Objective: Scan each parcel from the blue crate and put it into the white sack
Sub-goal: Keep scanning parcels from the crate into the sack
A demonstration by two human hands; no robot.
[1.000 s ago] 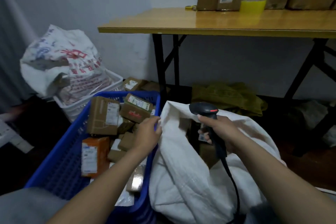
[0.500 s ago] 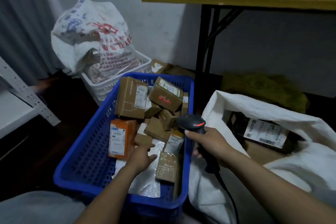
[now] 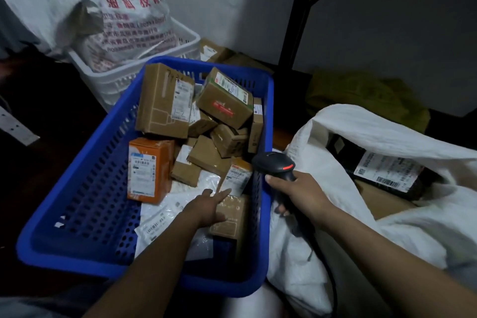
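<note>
Since a second ago the left hand (image 3: 206, 208) has let go of the sack's rim and gone down into the blue crate (image 3: 82, 188), and the right hand (image 3: 299, 196) has carried the scanner (image 3: 275, 165) from over the sack to the crate's right rim. Now the left hand's fingers (image 3: 222, 193) are straight and slightly spread and hold nothing. The palm lies over a flat brown carton (image 3: 232, 217) at the crate's near right corner, and the fingertips are at the lower edge of a small labelled parcel (image 3: 236, 178); whether they touch it I cannot tell. The right hand's fingers are curled round the scanner's handle, and its head, with a red strip lit, points left over the parcels. Its cable (image 3: 333, 279) drops down across the sack. Inside the crate an orange parcel (image 3: 148, 169) stands toward the left, a tall brown carton (image 3: 165, 100) leans at the back, a carton with a red mark (image 3: 224, 100) sits tilted beside it, and white mailers (image 3: 165, 212) lie flat on the bottom. The white sack (image 3: 335, 137) lies open just right of the crate, with a black parcel (image 3: 382, 170) bearing a white label inside it, on top of a brown box (image 3: 382, 201). Behind the crate a white basket (image 3: 116, 80) holds a printed bag (image 3: 124, 8).
</note>
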